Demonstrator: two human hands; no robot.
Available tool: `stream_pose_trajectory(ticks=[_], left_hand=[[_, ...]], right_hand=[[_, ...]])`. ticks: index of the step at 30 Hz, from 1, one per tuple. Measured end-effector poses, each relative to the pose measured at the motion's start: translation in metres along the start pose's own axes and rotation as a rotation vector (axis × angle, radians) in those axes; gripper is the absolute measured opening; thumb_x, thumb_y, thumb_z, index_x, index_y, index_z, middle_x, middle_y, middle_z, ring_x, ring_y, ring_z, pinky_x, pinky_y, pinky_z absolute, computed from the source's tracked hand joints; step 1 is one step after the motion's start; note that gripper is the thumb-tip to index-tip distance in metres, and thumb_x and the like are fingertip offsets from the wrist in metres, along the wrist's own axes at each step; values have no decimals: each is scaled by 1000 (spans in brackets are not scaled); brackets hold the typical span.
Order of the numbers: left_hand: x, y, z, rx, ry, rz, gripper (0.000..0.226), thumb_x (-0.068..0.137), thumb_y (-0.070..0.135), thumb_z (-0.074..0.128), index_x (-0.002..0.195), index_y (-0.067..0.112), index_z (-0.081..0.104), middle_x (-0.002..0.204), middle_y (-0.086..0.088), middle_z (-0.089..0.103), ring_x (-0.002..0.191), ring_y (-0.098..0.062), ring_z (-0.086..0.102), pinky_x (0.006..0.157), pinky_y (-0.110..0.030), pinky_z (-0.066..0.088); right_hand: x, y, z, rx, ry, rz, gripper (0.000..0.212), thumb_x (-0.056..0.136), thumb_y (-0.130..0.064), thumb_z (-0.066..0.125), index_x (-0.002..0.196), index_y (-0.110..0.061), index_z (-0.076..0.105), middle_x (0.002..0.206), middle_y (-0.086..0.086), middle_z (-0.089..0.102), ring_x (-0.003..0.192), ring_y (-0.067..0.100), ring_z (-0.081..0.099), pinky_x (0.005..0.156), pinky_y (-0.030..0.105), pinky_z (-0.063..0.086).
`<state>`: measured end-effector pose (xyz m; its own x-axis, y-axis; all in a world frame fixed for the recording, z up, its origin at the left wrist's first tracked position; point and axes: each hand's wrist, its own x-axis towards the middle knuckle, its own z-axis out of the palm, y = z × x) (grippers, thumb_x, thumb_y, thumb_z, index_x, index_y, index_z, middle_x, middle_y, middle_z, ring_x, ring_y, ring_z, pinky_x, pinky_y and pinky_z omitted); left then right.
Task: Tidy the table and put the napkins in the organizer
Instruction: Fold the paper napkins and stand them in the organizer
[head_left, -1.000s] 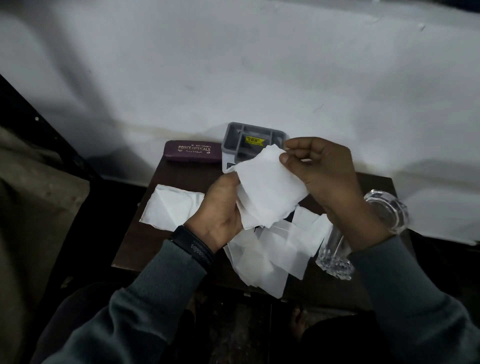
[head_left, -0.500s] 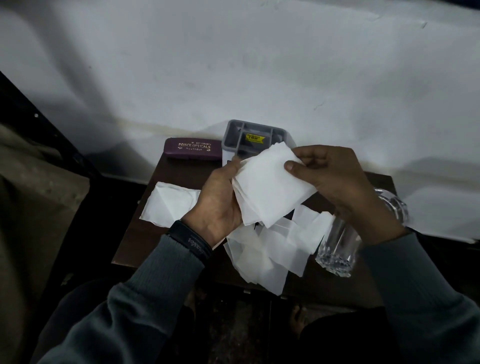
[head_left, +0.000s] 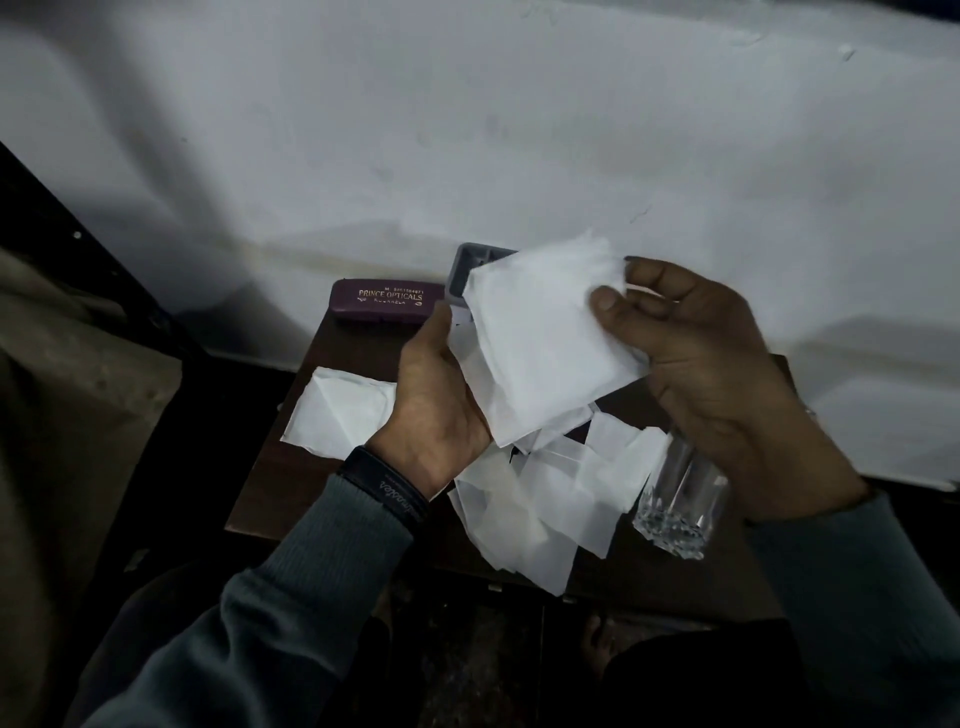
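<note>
Gathering and squaring napkins, by the look of it, above a small dark table (head_left: 280, 493) set against a pale wall. Strewn over the table's near middle, a heap of loose napkins (head_left: 550, 499), overlapping and partly overhanging the near edge. Raised above that heap, a held stack (head_left: 540, 353), cradled from below and from the left by the left hand (head_left: 436, 410), thumb up along its left edge, and pinched at its far right corner between thumb and fingers of the right hand (head_left: 701, 353). Off to the left, flat and apart, a single napkin (head_left: 337, 415). At the far edge, a maroon spectacle case (head_left: 387, 301). To the right, just beside the heap, a clear glass (head_left: 680, 499). Just right of the case, the grey organizer (head_left: 467, 265), mostly hidden behind the stack, contents not visible. Seemingly midway through collecting. Next, probably, adding more loose sheets or carrying the stack far into a compartment, calling for aligned edges and a firm two-handed hold.
</note>
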<state>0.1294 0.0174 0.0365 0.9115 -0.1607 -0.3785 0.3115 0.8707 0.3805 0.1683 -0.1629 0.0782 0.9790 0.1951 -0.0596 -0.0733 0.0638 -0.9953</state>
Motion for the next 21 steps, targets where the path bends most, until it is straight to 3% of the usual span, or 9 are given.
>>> stream_pose_trajectory(ticks=[3,6,8,12,14,16,17,21], left_hand=[[0,-1,-2,-62,-45,-9,73,104,64,31,149,12,52,150,-19,55,142,-40,48,123,-55,28],[-3,-1,-4,-37,-58,3,86,99,74,29,149,8,52,146,-21,58,140,-39,52,117,-53,38],[-7,1,0,8,-56,3,83,98,72,35,145,8,57,144,-20,61,137,-36,56,112,-49,45],[-7,-1,4,171,51,23,49,103,32,53,141,2,59,142,-23,61,128,-35,61,111,-49,46],[-6,-4,3,249,120,50,40,102,13,56,139,-2,59,138,-24,64,128,-36,62,109,-49,49],[-6,-5,1,331,154,81,37,102,6,55,138,-2,59,135,-23,66,127,-37,63,107,-50,51],[-6,-4,0,391,153,100,36,103,5,54,138,-2,58,135,-23,66,127,-38,63,107,-53,50],[-8,4,0,706,98,151,34,103,7,57,136,3,62,130,-18,70,120,-36,68,100,-55,55]], right_hand=[[2,13,11,-160,73,-31,20,89,-12,79,105,-25,76,92,0,81,89,12,78,74,30,62],[5,22,17,-309,99,-76,31,90,-15,78,120,-19,72,87,-5,80,83,-2,74,71,18,57],[5,25,20,-356,107,-76,33,90,-16,77,122,-21,71,87,-11,79,81,-5,73,70,19,57],[4,28,24,-417,143,-95,28,89,-22,78,116,-28,71,97,-11,78,87,3,74,81,34,62],[5,29,21,-452,145,-111,26,87,-32,80,106,-44,66,96,-26,73,87,-3,71,76,32,62],[7,27,15,-395,51,-29,32,82,-40,83,101,-51,61,94,-37,70,87,-9,69,63,22,60],[7,28,11,-320,-15,45,32,81,-38,86,101,-49,64,96,-33,73,87,-8,71,61,19,59],[12,34,-4,-185,-146,202,25,81,-15,86,99,-31,78,103,-3,81,95,17,78,69,32,64]])
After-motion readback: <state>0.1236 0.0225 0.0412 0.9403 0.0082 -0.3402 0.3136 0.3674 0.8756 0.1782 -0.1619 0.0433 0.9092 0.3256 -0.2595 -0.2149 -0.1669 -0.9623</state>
